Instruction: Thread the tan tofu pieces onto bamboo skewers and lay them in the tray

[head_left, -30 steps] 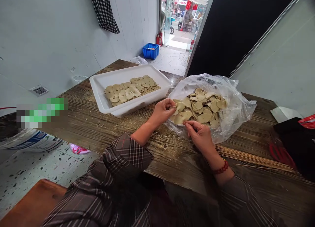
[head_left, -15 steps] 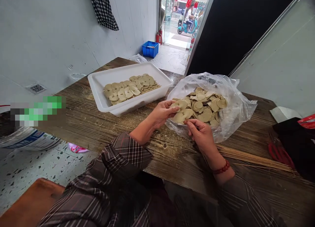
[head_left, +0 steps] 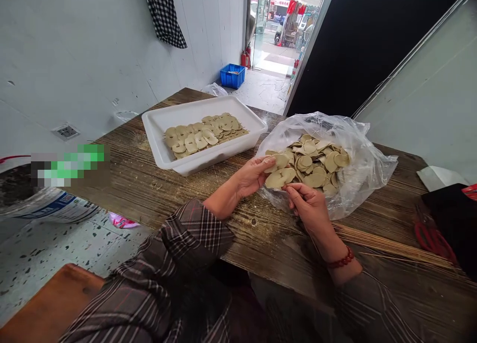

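My left hand (head_left: 253, 176) pinches a beige round slice (head_left: 279, 161) at the near left edge of an open clear plastic bag (head_left: 372, 176). Just below that slice are more overlapping slices (head_left: 278, 178), and my right hand (head_left: 307, 199) has its thumb and forefinger pressed together at their lower edge, on what looks like the end of a thin stick. Inside the bag lies a heap of loose slices (head_left: 320, 162). To the left, a white tray (head_left: 158, 149) holds rows of slices on thin sticks (head_left: 201, 137).
Thin bamboo sticks (head_left: 391, 244) lie on the wooden table (head_left: 137, 199) by my right forearm. Red-handled scissors (head_left: 432, 239) and a black cloth or bag (head_left: 452, 219) are at the right. A white bucket (head_left: 55, 209) stands left of the table, and a blue crate (head_left: 232, 76) near the doorway.
The whole view has shifted slightly, so the table things appear a little further right. Both hands keep nearly the same hold. The scooter rider outside is out of sight.
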`<state>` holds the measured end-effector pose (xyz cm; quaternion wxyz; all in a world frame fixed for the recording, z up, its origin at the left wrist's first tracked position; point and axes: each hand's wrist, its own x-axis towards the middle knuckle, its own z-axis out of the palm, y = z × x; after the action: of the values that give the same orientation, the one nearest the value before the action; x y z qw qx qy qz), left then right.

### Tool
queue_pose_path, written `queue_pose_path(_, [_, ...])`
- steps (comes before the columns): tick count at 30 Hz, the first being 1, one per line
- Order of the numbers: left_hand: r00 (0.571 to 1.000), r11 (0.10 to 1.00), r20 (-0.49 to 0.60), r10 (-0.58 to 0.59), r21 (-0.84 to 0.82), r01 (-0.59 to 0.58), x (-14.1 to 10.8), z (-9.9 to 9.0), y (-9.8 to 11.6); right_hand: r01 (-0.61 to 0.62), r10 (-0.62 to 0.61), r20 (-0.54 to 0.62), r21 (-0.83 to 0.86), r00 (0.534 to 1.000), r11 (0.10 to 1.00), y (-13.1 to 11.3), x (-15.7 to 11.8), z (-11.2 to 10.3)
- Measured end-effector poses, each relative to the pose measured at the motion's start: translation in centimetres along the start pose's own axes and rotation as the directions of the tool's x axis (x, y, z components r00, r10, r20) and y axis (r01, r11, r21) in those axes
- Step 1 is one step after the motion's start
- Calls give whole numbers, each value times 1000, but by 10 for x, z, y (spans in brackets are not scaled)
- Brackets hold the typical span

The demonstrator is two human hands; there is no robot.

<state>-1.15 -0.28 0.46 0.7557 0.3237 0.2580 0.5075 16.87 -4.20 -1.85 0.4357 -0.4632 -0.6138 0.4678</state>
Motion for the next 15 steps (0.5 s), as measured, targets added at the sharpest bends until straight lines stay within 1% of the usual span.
queue_pose_path(2, [999, 1000, 48, -6, 10, 6, -1, 2, -1, 3, -3, 6, -25, 1000, 1000, 1, 1, 0])
queue_pose_path(3, [999, 1000, 51, 0, 14, -1, -1, 2, 0, 1, -1, 7, -40, 1000, 999, 1, 1, -1])
queue_pose_path(5, [1000, 1000, 21, 21, 18, -21, -1, 2, 2, -8, 9, 13, -69, 1000, 998, 1, 1, -1])
queue_pose_path(7, [998, 998, -37, 54, 14, -54, 1, 0, 5, -6, 8, 22, -94, 1000, 996, 0, 2, -1])
queue_pose_path(10, [989, 995, -106, 103, 17, -102, 2, -3, 11, 30, -28, 22, -128, 999, 991, -2, 2, -1])
queue_pose_path(15, [985, 991, -116, 130, 38, -126, 2, 0, 9, 82, -85, -12, -186, 996, 979, -1, 3, -1])
